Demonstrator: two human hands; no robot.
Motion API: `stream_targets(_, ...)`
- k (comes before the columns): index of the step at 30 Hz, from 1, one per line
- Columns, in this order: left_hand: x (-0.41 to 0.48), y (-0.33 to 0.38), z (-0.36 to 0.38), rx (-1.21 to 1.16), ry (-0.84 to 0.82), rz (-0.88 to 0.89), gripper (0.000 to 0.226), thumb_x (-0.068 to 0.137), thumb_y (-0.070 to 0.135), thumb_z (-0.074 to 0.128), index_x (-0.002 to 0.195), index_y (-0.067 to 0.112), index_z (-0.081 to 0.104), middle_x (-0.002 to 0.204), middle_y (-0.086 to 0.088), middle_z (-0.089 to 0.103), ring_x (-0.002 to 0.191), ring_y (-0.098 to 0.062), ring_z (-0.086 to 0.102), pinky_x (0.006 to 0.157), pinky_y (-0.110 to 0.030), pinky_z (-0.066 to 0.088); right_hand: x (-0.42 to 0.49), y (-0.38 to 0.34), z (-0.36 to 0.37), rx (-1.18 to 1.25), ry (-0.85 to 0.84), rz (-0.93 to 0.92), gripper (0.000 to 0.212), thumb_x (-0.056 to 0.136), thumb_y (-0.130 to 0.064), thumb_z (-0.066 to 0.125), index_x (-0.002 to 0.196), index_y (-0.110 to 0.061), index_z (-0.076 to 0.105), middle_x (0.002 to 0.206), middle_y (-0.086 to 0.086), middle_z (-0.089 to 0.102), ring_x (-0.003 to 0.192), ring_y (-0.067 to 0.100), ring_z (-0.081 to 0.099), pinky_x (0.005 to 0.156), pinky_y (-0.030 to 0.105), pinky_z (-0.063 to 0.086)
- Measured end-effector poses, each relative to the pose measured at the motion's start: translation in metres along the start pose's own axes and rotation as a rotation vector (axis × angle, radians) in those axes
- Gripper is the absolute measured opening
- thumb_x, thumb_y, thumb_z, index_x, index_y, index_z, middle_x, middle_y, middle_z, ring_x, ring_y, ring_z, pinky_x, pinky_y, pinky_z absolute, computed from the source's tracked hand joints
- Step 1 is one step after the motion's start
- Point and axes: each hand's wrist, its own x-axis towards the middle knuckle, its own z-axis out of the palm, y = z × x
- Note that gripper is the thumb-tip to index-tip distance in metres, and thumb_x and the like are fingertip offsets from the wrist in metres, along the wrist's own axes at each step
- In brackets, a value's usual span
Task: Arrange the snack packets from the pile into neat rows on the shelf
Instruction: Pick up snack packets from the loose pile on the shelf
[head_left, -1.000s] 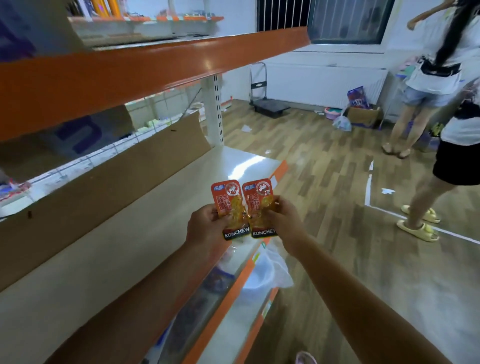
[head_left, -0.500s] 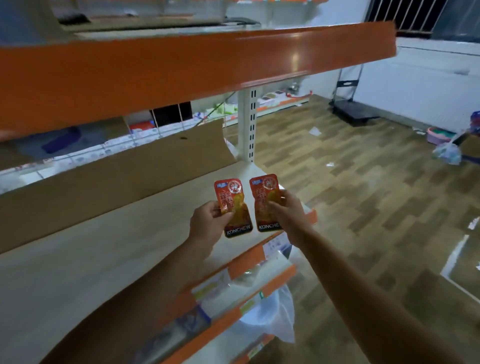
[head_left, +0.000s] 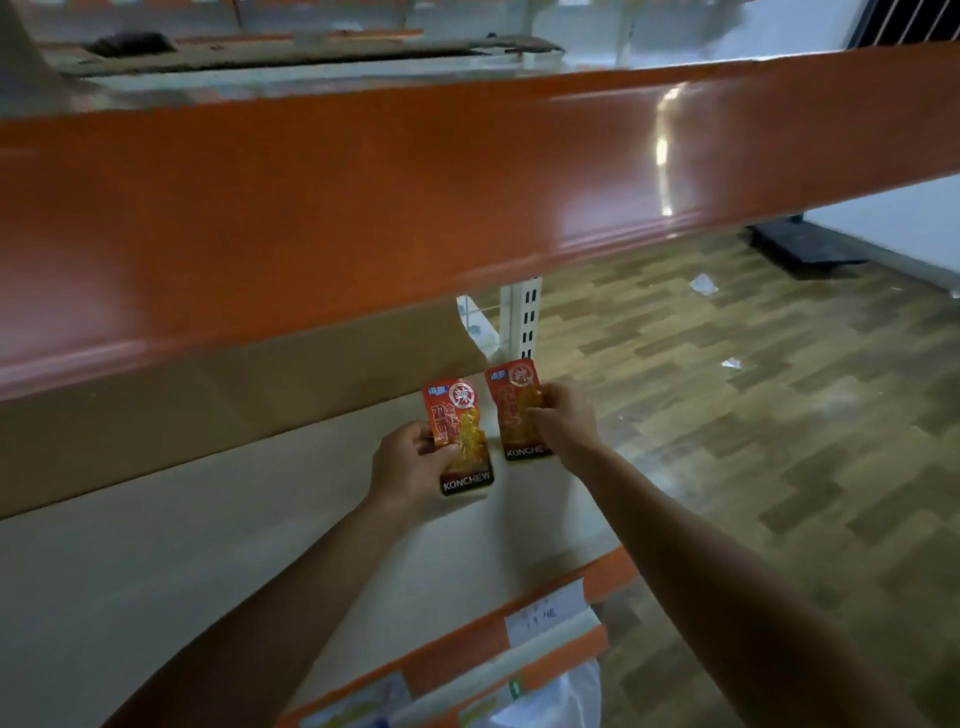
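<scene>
The left packet (head_left: 460, 439) is pinched by the curled fingers (head_left: 415, 441) of the left hand (head_left: 410, 467), and the right packet (head_left: 514, 415), just beside it, is grasped by those of the right hand (head_left: 563, 423), both held upright over the shelf (head_left: 208, 545) beneath the fingers.

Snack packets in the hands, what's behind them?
A cardboard panel along the shelf's back and a white slotted post. The orange upper shelf hides much of the panel.

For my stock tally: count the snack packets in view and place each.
2. The left packet is in the left hand, over the shelf; the right packet is in the right hand, beside it. Others may lie outside the view.
</scene>
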Motion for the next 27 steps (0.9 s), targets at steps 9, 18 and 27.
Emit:
stream_targets(9,0.012,0.009,0.047,-0.071,0.120,-0.099,0.023,0.083,0.007,0.070,0.105,0.011,0.065,0.104,-0.010,0.070,0.093,-0.022,0.067,0.088,-0.039,0.054,0.068,-0.006,0.002,-0.325,-0.153,-0.092,0.005,0.075,-0.015,0.070,0.077,-0.013,0.065,0.075,0.004,0.065,0.075,0.022,0.065,0.068,0.033,0.056)
stream_targets(18,0.014,0.020,0.078,-0.038,0.146,-0.100,0.048,0.081,0.007,0.072,0.124,0.011,0.050,0.107,-0.014,0.068,0.091,-0.025,0.068,0.081,-0.041,0.056,0.086,0.001,-0.002,-0.314,-0.202,-0.143,0.023,0.075,-0.023,0.078,0.082,-0.017,0.057,0.084,0.003,0.063,0.081,0.023,0.066,0.076,0.044,0.057)
stream_targets(27,0.026,0.028,0.098,0.238,0.217,0.026,0.046,0.080,0.018,0.072,0.124,0.016,0.060,0.104,-0.004,0.072,0.091,-0.015,0.066,0.080,-0.025,0.049,0.087,0.006,-0.013,-0.339,-0.216,-0.207,0.017,0.083,-0.009,0.059,0.081,-0.005,0.075,0.084,0.018,0.070,0.079,0.031,0.064,0.059,0.031,0.043)
